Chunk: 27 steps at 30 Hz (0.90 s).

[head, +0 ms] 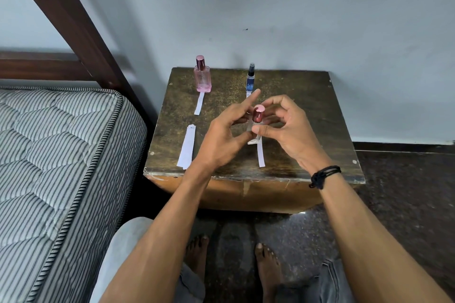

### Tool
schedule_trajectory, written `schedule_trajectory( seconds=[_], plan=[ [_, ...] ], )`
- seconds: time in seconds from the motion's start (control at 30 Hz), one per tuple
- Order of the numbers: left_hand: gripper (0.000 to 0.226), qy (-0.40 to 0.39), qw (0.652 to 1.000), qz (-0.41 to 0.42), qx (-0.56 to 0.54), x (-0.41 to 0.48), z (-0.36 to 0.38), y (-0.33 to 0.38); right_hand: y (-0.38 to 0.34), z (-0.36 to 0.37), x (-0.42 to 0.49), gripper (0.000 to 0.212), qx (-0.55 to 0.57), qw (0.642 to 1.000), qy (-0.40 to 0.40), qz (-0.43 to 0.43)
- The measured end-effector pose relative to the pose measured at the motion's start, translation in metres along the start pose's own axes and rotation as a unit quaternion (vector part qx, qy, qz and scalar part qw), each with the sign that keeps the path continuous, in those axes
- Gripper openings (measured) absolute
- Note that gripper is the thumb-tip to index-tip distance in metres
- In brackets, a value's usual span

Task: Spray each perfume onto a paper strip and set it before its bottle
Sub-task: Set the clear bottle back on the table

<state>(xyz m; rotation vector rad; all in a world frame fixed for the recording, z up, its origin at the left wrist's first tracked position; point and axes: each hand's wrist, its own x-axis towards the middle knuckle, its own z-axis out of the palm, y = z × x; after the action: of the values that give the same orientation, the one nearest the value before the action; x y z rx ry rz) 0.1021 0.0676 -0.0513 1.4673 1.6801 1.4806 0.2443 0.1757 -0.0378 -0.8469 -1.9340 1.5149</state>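
both hands (pixel 248 130) hold a clear bottle (pixel 256 130), cap on, mid-bench (pixel 320 110), strip (pixel 261 155) below it; pink bottle (pixel 203 79) and blue bottle (pixel 250 80) at the far edge have strips; spare strips (pixel 186 147) near the left edge; seemingly 2 of 3 done.

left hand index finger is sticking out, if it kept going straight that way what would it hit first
Probably the small blue spray bottle at the back of the table. The left hand has its index finger aimed up and away, its tip close below that bottle in the picture. Depth is unclear; it might pass over it.

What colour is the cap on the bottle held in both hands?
Metallic pink cap, seen in the head view.
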Motion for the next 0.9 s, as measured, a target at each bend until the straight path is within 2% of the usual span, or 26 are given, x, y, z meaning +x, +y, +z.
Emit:
schedule_trajectory(
  seconds=[0.1,0.17,0.33,0.53,0.63,0.7,0.9],
  plan=[
    [0.077,0.013,1.0,-0.001,-0.014,0.001,0.003,-0.001,-0.002,0.0,-0.001,0.05,-0.041,0.999,0.012,-0.015],
    [0.075,0.021,0.999,-0.036,-0.021,0.001,0.003,-0.005,-0.002,-0.001,0.0,0.051,-0.064,0.997,0.025,-0.025],
    [0.044,0.037,0.993,-0.107,0.031,0.002,0.003,-0.014,-0.003,0.0,0.0,0.053,-0.078,0.995,0.057,-0.041],
    [0.035,0.053,0.984,-0.144,0.092,0.0,0.01,-0.014,0.004,0.004,0.004,0.048,-0.102,0.991,0.081,-0.038],
    [0.016,0.072,0.972,-0.157,0.157,-0.001,0.008,-0.015,0.007,0.004,0.005,0.046,-0.108,0.99,0.088,-0.035],
    [0.009,0.055,0.968,-0.152,0.19,0.0,0.006,-0.013,0.008,0.004,0.006,0.046,-0.108,0.99,0.089,-0.033],
    [0.015,-0.003,0.966,-0.126,0.224,0.0,0.008,-0.013,0.009,0.002,0.007,0.046,-0.122,0.99,0.068,-0.015]
  ],
)
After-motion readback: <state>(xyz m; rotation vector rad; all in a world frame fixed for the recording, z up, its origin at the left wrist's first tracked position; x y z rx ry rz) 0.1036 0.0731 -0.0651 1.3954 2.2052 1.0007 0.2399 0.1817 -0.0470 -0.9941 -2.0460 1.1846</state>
